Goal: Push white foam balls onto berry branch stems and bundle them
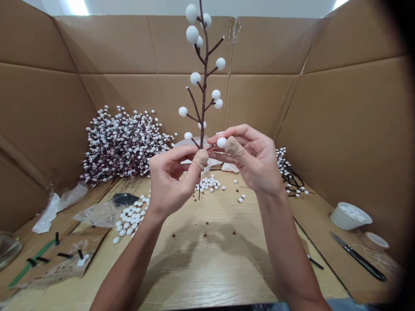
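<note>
A brown artificial berry stem (205,82) stands upright in front of me, with white balls on many of its side twigs. At least two twigs end in bare white tips. My left hand (177,172) pinches the stem near its lower end, thumb in front. Between the thumb and fingers of my right hand (256,160) is a white foam ball (221,142), at the tip of a low twig on the right side. Whether the ball is seated on that twig, I cannot tell. Both thumbs wear tan wrappings.
Finished berry stems (123,142) are heaped at the back left, more at the right. Loose white balls (132,218) lie left of centre and behind my hands. A white bowl of balls (350,216), a tape roll (376,240) and a dark-handled blade (359,259) lie right. Cardboard walls (110,47) enclose the table.
</note>
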